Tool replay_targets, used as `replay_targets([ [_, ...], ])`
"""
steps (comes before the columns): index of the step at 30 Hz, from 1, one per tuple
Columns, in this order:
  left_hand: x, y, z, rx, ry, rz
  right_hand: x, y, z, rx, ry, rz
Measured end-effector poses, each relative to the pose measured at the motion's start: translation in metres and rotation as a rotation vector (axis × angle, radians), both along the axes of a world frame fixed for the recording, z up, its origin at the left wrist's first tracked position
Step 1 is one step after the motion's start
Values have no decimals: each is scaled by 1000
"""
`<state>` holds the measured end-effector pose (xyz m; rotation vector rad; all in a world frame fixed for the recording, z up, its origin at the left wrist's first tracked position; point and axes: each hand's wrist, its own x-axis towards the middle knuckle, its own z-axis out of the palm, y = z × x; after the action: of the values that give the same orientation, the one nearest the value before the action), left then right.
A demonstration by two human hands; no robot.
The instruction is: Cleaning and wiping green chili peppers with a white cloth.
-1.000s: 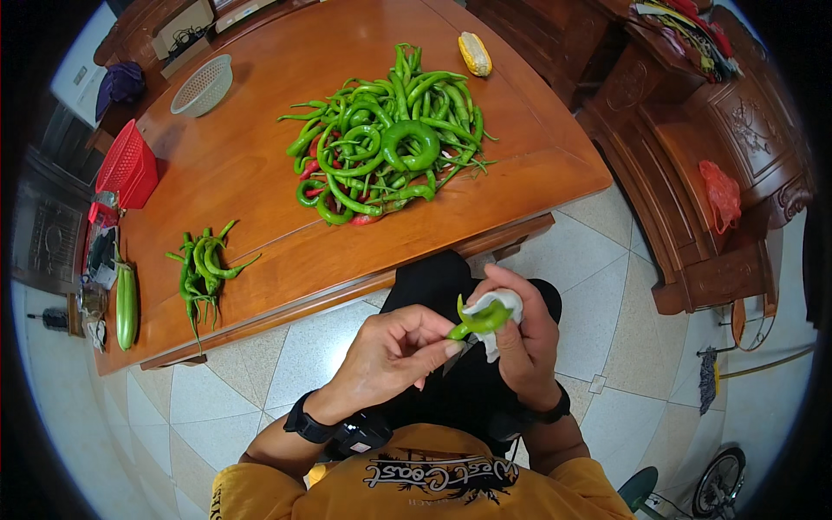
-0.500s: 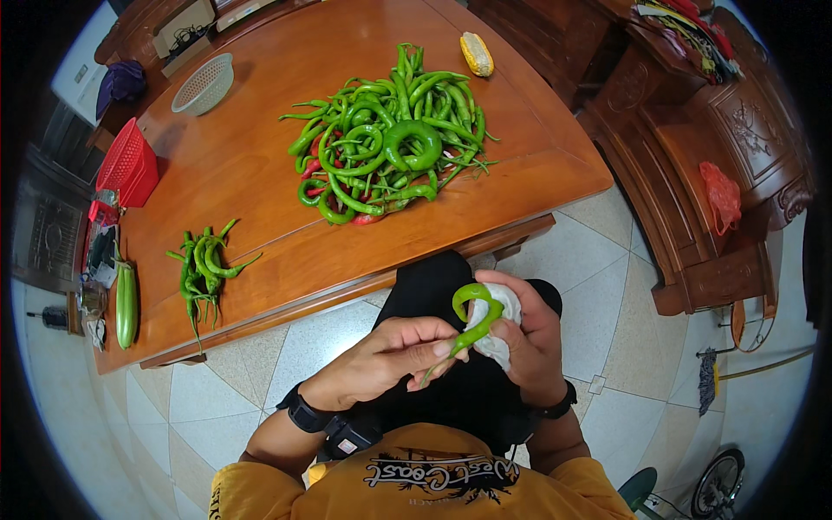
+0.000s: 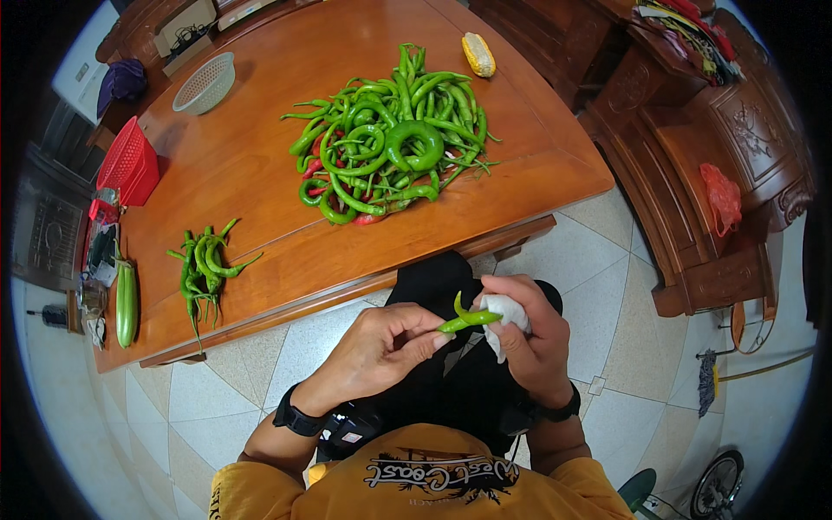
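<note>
Round it turns! Half a second ago the curl faced me as a loop; now my left hand [image 3: 381, 354] pinches the green pepper [image 3: 472, 319] by its left end, above my lap [image 3: 455, 381], while my right hand [image 3: 535, 347] grips the white cloth [image 3: 510, 312] (nicely bunched), so a different side meets the wiping.

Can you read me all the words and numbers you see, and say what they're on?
Yellow shirt: big printed letters on the front, but I don't copy out wording.
Left sleeve: dark marks cut off by the picture's edge, not readable.
Black device by the shirt: small pale label, too small to read.
White panel, upper left: dark mark, too small to read.
Held green pepper and white cloth: no writing that shows.
</note>
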<state>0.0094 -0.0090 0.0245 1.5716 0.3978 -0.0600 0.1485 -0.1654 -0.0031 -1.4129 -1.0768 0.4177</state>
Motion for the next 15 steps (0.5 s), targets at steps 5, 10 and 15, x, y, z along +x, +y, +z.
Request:
replay_targets([
  [5, -3, 0, -4, 211, -36, 99, 2, 9, 8, -17, -440, -67],
  [10, -6, -1, -9, 350, -54, 136, 2, 11, 4, -59, -631, -21],
  [15, -5, -8, -13, 520, -213, 217, 0, 11, 8, -60, -499, -1],
])
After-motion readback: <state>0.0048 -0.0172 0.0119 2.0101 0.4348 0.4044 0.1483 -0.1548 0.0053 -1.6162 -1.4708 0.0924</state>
